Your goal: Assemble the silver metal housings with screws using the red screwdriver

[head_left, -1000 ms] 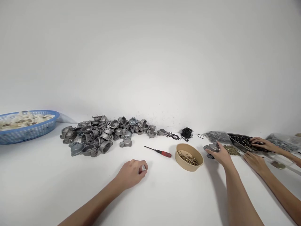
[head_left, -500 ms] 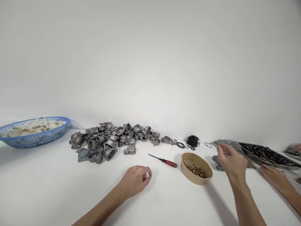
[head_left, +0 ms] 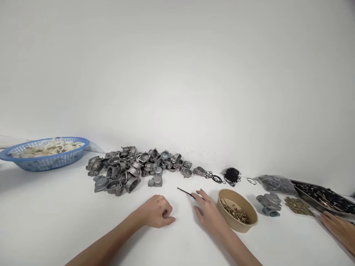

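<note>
My left hand rests on the white table with its fingers curled in; whatever they may hold is hidden. My right hand lies with fingers stretched over the handle of a screwdriver. Only the thin dark shaft shows, pointing left from under my fingertips. A tan bowl of small brass screws stands just right of that hand. A grey metal assembled part sits alone on the table beyond the bowl.
A pile of grey metal housings lies at the back, a blue basket far left. Black O-rings, a plastic bag, loose brass parts and a dark tray are right. Another person's hand rests there.
My right hand left the grey metal part at the right and moved left across the bowl onto the screwdriver handle. The view shifted right. My left hand barely moved.
</note>
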Motion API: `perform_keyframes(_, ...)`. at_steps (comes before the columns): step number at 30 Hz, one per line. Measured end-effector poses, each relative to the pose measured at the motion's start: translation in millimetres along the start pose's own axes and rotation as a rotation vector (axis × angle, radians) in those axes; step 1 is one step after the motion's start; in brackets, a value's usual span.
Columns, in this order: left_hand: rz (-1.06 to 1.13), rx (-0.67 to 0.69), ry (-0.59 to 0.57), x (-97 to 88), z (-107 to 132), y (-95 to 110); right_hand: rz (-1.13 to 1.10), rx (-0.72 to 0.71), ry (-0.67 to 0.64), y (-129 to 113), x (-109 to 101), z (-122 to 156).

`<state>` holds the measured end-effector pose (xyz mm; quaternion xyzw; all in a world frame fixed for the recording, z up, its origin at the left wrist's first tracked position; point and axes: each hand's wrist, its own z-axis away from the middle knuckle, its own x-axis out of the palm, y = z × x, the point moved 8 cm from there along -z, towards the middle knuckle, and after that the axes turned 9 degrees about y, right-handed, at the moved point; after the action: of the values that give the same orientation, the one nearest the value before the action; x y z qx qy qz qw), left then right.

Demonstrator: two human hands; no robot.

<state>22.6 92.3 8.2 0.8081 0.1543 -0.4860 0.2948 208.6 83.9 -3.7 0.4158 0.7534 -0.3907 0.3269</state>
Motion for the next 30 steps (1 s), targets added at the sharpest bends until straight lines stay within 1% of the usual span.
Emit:
perform_keyframes(2,0.032,-0.029,-0.004,-1.1,6,-2,-0.021,0.107,0.004,18,-2,-1)
perform_keyframes(4,0.063,-0.048,0.016,-8.7,8,1,-0.045,0.169,0.028,29,-5,-2)
perform_keyframes(7,0.091,-0.057,0.059,-20.8,7,6,-0.105,0.208,0.058,35,-6,-1)
perform_keyframes(10,0.080,-0.066,0.073,-24.0,7,7,-0.156,0.206,0.093,35,-7,-1)
perform_keyframes(13,0.066,-0.084,0.065,-21.1,7,3,-0.241,0.180,0.130,31,-11,-2)
perform_keyframes(17,0.057,-0.092,0.074,-19.1,7,0,-0.407,0.136,0.188,18,-20,-2)
perform_keyframes(20,0.057,-0.091,0.074,-18.6,6,3,-0.503,0.151,0.263,10,-26,-1)
perform_keyframes(23,0.079,-0.083,0.059,-17.4,6,11,-0.542,0.188,0.304,2,-29,1)
perform_keyframes(27,0.118,-0.067,0.016,-11.2,6,25,-0.529,0.211,0.268,-11,-26,5)
perform_keyframes(30,0.106,-0.084,-0.018,-3.2,6,30,-0.455,0.200,0.172,-20,-20,7)
